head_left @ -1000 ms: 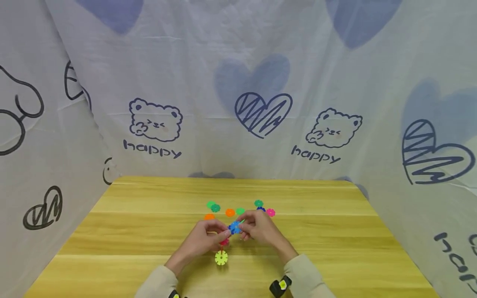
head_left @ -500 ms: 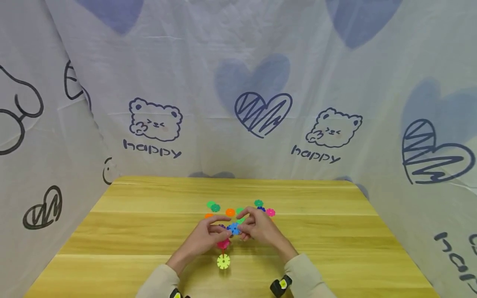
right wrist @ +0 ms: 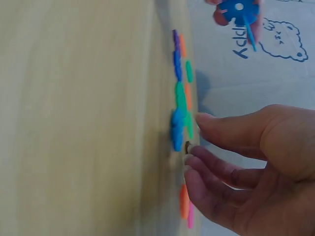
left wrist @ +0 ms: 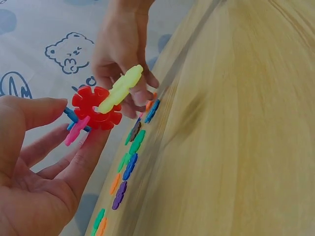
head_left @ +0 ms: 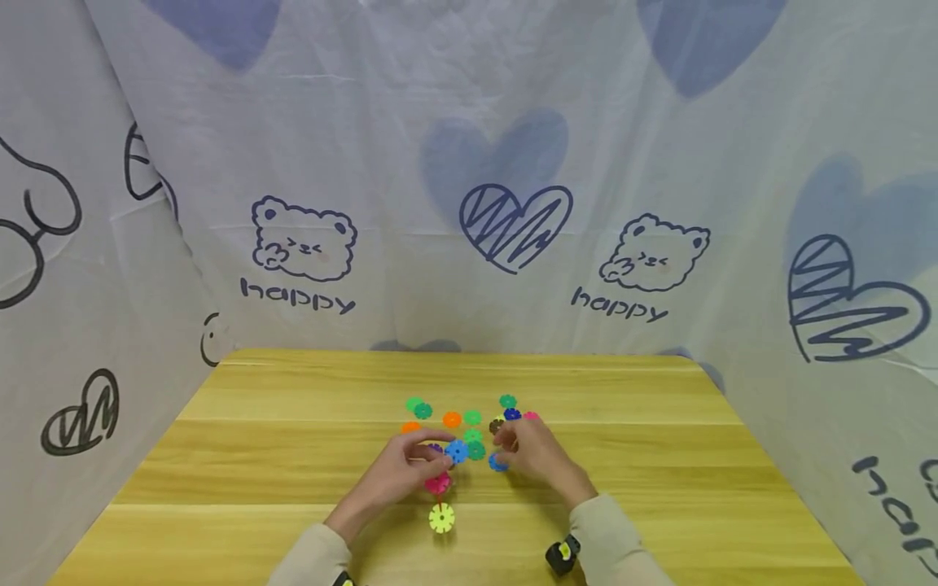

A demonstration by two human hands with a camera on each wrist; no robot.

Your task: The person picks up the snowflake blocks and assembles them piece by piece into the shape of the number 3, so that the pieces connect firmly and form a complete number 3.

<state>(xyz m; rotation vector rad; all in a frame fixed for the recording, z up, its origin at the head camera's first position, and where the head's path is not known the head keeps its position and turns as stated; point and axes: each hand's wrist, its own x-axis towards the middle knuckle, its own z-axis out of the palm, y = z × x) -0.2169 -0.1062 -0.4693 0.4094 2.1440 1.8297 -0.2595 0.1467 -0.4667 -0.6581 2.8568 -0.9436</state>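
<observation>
My left hand [head_left: 399,472] pinches a light-blue snowflake disc [head_left: 457,452] that belongs to a linked chain. Joined to it are a pink disc [head_left: 438,483], a red disc [left wrist: 83,104] and, at the lower end, a yellow disc [head_left: 441,518]; in the left wrist view the chain sits at the fingertips, above the table. My right hand [head_left: 541,449] is low over the loose discs, thumb and fingers apart. By its fingertips lie a blue disc [head_left: 497,462] and a brown disc [head_left: 497,426].
More loose discs lie on the wooden table [head_left: 293,456] beyond the hands: orange [head_left: 452,419], green [head_left: 475,449], teal [head_left: 508,401], dark blue [head_left: 512,415] and purple [left wrist: 119,195]. A printed cloth [head_left: 410,260] hangs behind and at both sides.
My right hand has moved right, off the linked chain, to the loose discs, uncovering a green one. The left hand stays nearly in place with the chain.
</observation>
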